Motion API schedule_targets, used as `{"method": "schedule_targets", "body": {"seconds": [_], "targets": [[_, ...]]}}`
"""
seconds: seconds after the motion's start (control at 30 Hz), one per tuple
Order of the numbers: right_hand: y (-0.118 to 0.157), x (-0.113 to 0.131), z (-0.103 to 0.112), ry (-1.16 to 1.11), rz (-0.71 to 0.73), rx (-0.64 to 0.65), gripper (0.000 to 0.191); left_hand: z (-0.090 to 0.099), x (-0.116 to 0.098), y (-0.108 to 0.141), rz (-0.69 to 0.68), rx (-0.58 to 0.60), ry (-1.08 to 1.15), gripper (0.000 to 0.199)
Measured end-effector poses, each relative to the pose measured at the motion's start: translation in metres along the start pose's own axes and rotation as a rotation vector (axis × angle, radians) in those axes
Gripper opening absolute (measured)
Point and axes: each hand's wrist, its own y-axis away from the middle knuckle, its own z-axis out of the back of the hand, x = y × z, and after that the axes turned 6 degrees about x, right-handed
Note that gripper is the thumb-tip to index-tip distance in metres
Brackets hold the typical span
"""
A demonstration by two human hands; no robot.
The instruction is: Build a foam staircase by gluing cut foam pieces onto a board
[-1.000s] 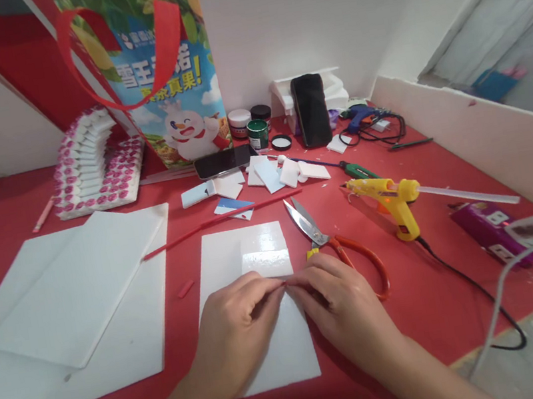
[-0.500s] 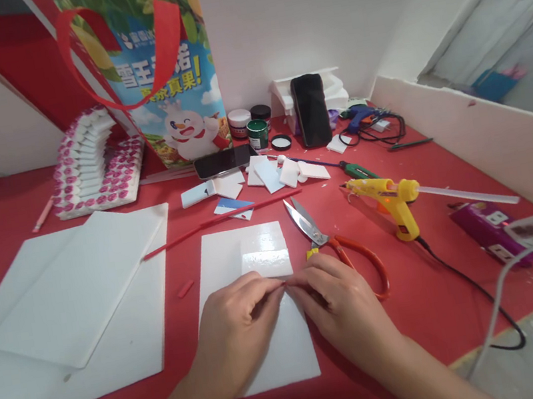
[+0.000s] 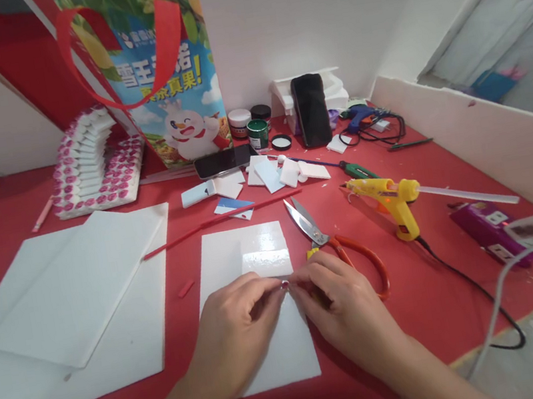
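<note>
The left hand [image 3: 237,315] and right hand [image 3: 342,295] nearly meet, each with thumb and forefinger pinched on a tiny reddish piece [image 3: 285,285], mostly hidden between the fingertips, over a white board [image 3: 279,359]; orange-handled scissors [image 3: 322,239] lie just beyond the right hand, a yellow glue gun [image 3: 403,210] farther right
</note>
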Motion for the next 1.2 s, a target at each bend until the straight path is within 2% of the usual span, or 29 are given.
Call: {"method": "schedule_targets", "body": {"seconds": [0.63,0.93,1.2], "targets": [[0.0006,0.0003,0.0006,-0.03,-0.014,0.009,0.016,-0.0003,-0.0025,-0.0014,-0.061,-0.018,0.006,0.019],[-0.0001,-0.0005,-0.0014,-0.032,-0.011,0.014,0.016,-0.0004,-0.0007,-0.0001,-0.043,-0.007,0.006,0.02],[0.0011,0.0025,0.0,-0.038,-0.045,-0.023,0.009,0.0007,-0.0027,-0.0012,-0.026,-0.027,0.006,0.016]]}}
